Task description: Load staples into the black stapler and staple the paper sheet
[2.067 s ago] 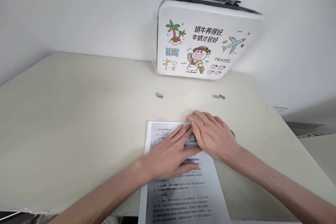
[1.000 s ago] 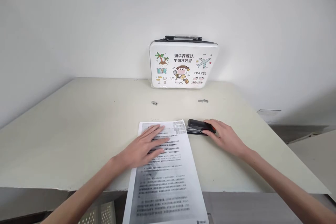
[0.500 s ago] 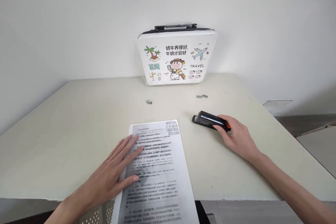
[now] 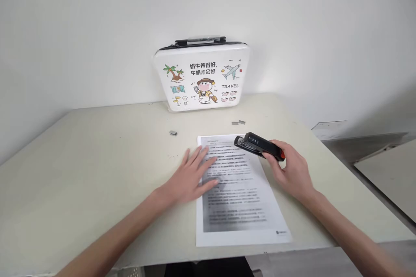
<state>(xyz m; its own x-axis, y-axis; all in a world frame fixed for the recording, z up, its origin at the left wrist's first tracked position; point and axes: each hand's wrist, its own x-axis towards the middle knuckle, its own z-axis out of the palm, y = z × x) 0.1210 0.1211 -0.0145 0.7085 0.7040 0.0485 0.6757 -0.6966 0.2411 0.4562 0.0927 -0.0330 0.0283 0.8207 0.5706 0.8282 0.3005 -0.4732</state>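
Observation:
A printed paper sheet (image 4: 238, 190) lies on the cream table (image 4: 91, 160) in front of me. My left hand (image 4: 191, 177) rests flat on the sheet's left edge, fingers spread. My right hand (image 4: 289, 169) grips a black stapler (image 4: 256, 145) with an orange end. The stapler is lifted, and its nose points left over the sheet's top right corner.
A white case (image 4: 201, 75) with cartoon travel pictures and a black handle leans against the wall at the table's back. Small strips of staples (image 4: 173, 132) (image 4: 238, 122) lie on the table behind the sheet. A second table surface (image 4: 386, 169) shows at right.
My right hand picked the stapler up from the table and brought it over the sheet's top right corner. The sheet now lies farther up on the table, with my left hand still flat on it.

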